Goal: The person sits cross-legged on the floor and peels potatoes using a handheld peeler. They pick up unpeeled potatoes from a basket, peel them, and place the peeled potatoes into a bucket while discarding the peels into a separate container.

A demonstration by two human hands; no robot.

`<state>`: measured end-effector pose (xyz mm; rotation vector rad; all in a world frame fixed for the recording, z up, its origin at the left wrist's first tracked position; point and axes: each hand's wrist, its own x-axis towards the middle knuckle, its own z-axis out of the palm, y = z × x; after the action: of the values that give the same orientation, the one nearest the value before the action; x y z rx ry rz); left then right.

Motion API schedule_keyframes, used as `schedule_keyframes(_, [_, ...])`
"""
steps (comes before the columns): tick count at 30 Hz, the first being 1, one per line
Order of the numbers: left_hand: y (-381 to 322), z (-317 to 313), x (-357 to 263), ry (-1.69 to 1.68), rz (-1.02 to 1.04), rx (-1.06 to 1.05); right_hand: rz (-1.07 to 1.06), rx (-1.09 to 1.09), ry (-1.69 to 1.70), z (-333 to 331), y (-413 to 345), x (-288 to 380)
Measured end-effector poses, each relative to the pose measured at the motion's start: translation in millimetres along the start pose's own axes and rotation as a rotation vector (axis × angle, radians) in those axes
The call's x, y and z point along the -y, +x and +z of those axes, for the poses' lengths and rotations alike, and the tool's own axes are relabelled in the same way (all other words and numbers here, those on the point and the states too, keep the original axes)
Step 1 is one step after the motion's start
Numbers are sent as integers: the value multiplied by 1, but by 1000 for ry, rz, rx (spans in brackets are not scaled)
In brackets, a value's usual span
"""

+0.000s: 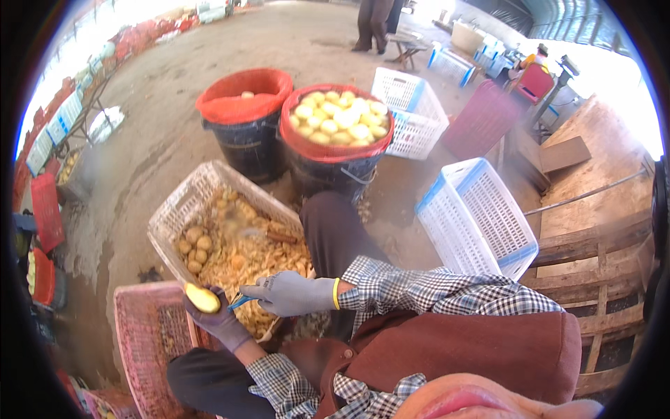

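My left hand (222, 324), in a purple-grey work glove, grips a yellow peeled potato (203, 298). My right hand (293, 294), in a grey knit-cuffed glove with a yellow edge, is shut on a hand peeler (241, 301) with a blue handle. The peeler is close beside the potato; whether its blade touches cannot be told. Below both hands lies a dirty white plastic crate (180, 183) filled with potato peelings (261, 262). Several unpeeled potatoes (195, 249) sit at its left side.
A black bucket (335, 178) lined with red mesh holds peeled potatoes (340, 118). Beside it stands another lined bucket (246, 144). White plastic crates (476, 220) stand to the right, near wooden pallet slats (586, 283). A pink crate (141, 324) is at my left. People are farther back.
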<state>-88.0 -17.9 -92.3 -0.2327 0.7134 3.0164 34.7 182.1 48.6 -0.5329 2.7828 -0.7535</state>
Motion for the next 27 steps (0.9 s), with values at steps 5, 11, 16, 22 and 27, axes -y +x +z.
schedule_keyframes(5, [-38,28,9,851,565,7,-58,-342,-318,2,22,-9])
schedule_keyframes(11, [-52,64,3,178,74,-58,-145,-432,-296,5,64,3])
schedule_keyframes(16, [-55,53,8,1176,926,40,-173,-436,-298,13,63,28])
schedule_keyframes(22, [-48,46,-2,667,622,-1,-175,-300,-323,42,11,15])
schedule_keyframes(27, [-50,39,-6,1292,1042,102,-128,-329,-58,-2,18,34])
